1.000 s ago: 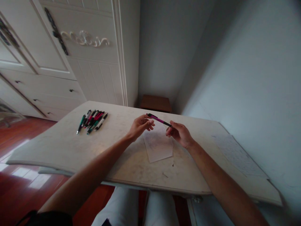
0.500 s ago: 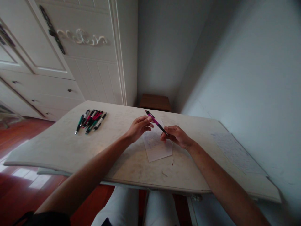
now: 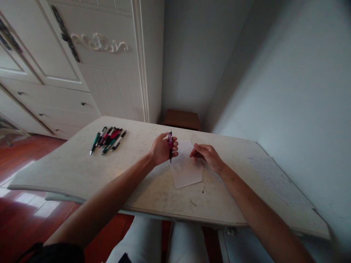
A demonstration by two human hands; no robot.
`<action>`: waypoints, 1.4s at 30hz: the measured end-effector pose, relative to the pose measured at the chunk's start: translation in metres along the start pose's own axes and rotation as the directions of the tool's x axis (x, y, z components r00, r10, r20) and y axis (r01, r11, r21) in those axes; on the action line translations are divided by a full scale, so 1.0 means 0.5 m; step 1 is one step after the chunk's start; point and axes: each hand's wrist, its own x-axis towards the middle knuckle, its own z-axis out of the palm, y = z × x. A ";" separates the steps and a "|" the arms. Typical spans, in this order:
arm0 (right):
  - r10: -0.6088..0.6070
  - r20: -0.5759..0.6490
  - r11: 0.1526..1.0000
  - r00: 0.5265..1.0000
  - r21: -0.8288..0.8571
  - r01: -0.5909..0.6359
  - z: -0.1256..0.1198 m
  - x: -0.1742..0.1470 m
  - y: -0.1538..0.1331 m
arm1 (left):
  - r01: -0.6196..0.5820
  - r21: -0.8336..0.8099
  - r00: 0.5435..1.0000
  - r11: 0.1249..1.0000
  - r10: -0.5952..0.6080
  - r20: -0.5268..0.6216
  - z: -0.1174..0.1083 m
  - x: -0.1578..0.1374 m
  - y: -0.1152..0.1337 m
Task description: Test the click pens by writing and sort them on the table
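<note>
Presently, the pale table [image 3: 82,171] spreads across the lower half; slightly right of centre lies a paper [image 3: 188,176], the right hand [image 3: 207,156] loosely curled, apparently empty; near frame middle, the left hand [image 3: 159,151] grips the purple pen [image 3: 170,144], seemingly a handling step, whose next move calls for steady hold

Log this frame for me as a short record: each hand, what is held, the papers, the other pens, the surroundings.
Left hand: holds the purple-and-black pen
Pen pose: roughly upright in the image
Right hand: apart from that pen, fingers curled, nothing visible in it
Near paper sheet: on the white table, faintly marked
Far-right paper sheet: beside the wall, covered in marks
Pen cluster: table's left side, mixed colours
Background: white cabinet
</note>
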 end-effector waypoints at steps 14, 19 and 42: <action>0.014 -0.044 1.000 0.999 -0.001 -0.014 0.001 0.003 0.006 | 0.162 -0.069 0.983 0.984 -0.154 0.103 -0.023 0.002 0.003; 0.006 -0.034 1.000 0.999 -0.012 -0.006 0.002 0.003 0.005 | 0.190 -0.079 0.978 0.979 -0.181 0.103 -0.018 -0.001 0.000; 0.013 -0.010 0.999 1.000 -0.038 -0.013 0.005 -0.002 -0.001 | 0.269 -0.020 0.947 0.963 -0.261 0.188 -0.013 -0.006 -0.003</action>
